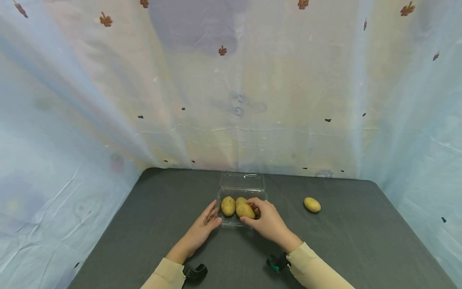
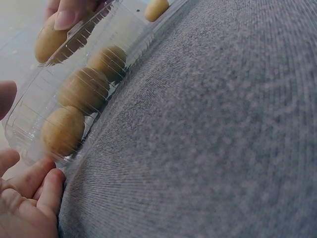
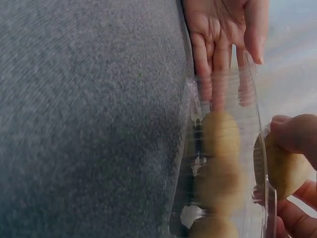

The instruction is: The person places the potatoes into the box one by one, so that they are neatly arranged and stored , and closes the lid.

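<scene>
Clear plastic clamshell container [image 1: 231,222] on the dark grey table [image 1: 325,249], its lid [image 1: 242,182] laid back on the far side. Inside, three potatoes [image 2: 84,90] in a row from left to right. A fourth, the held potato [image 1: 244,211], sits over the container at about rim height, pinched between thumb and fingers of the right hand [image 1: 268,222]. Left hand [image 1: 200,228] at the container's left end, fingers extended and holding nothing, thumb apart; cannot tell whether the fingertips touch the wall. Loose potato [image 1: 312,204] on the table to the right, well apart from the container. Head view half hides the rightmost contained potato behind the right hand; left wrist view shows all three through the wall. Right wrist view leaves out the loose potato but shows the left palm.
</scene>
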`<state>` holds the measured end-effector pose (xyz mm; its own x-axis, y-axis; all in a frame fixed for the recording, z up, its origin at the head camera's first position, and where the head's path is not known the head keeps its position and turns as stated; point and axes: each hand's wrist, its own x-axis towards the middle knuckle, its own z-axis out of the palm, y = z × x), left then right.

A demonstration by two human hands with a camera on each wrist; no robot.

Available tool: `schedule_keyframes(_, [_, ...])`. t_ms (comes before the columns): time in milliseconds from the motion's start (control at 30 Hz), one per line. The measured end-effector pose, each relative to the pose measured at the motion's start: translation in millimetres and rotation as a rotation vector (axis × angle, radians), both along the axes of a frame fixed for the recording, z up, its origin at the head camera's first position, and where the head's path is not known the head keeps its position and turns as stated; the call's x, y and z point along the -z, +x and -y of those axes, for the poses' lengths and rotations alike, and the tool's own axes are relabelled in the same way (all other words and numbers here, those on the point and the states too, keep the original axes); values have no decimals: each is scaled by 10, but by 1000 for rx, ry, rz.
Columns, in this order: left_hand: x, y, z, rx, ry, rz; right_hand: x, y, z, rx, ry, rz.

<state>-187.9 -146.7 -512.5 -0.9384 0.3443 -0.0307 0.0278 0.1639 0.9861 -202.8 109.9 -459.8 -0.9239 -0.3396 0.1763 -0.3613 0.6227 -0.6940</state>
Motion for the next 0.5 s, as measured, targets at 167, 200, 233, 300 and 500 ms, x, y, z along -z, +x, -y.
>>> schedule_keyframes(167, [-3, -5, 2, 3, 7, -2, 4, -7, 35, -29, 11, -13])
schedule_keyframes(200, [-2, -7, 4, 4, 7, -4, -1, -7, 40, -35, 10, -9])
schedule_keyframes(233, [0, -8, 5, 5, 7, -7, -6, -9, 46, -41, 11, -7])
schedule_keyframes(300, [-4, -3, 5, 7, 9, -6, -27, -19, 56, -55, 21, -1])
schedule_keyframes(500, [-5, 9, 5, 8, 14, -1, -51, -84, 74, -109, 94, 17])
